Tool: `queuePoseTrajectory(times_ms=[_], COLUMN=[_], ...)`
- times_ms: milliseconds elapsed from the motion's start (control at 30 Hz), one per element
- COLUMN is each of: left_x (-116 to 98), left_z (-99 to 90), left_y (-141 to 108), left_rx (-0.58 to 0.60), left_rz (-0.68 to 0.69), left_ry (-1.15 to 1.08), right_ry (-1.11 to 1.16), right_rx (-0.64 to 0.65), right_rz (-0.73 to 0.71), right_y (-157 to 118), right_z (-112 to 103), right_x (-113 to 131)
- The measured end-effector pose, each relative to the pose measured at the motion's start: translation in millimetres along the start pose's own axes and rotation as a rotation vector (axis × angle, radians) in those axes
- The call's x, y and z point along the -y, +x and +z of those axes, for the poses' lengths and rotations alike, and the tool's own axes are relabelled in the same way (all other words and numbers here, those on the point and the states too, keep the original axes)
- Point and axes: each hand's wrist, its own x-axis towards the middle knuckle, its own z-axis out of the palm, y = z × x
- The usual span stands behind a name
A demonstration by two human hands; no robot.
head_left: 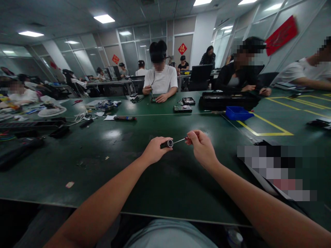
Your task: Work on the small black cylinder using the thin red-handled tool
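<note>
My left hand [155,150] is closed round a short dark cylinder [169,143], whose round, light-rimmed end faces right. My right hand [201,146] grips the reddish handle of a thin screwdriver [179,141]. Its metal shaft points left, and the tip is at the cylinder's open end; whether it touches the inside is too small to tell. Both hands are above the green table [144,179], near its middle.
Beyond my hands lie a dark pen-like tool [125,118], opened hard drives [182,109], a blue bin [238,113] and a long black case [229,101]. A white round fan part [52,111] is at left. People sit across the table.
</note>
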Motion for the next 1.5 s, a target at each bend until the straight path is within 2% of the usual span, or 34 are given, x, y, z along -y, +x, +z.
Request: queuePoseTrajectory(times_ms=[200, 333, 500, 833, 1167, 1367, 1500], left_x=[-2, 0, 2, -4, -1, 1, 2], left_z=[-0.8, 0.0, 0.9, -0.9, 0.4, 0.4, 1.1], left_y=[-1, -1, 0, -1, -2, -2, -2], left_rx=[-0.007, -0.009, -0.023, -0.009, -0.004, -0.024, -0.013], left_rz=[0.010, 0.015, 0.021, -0.021, -0.023, -0.018, -0.024], left_ry=[0.007, 0.001, -0.005, 0.003, 0.000, -0.003, -0.005], right_ry=[-0.195, -0.167, -0.213, -0.128, -0.288, -0.214, -0.261], right_rx=[0.020, 0.055, 0.038, 0.002, 0.025, 0.068, 0.092], right_rz=[-0.113, -0.100, -0.142, -0.105, -0.075, -0.133, -0.094], right_y=[-5, -6, -7, -7, -7, -8, -7], right_z=[-1, -1, 0, -1, -6, -4, -5], right_x=[7, 7, 8, 8, 17, 13, 13])
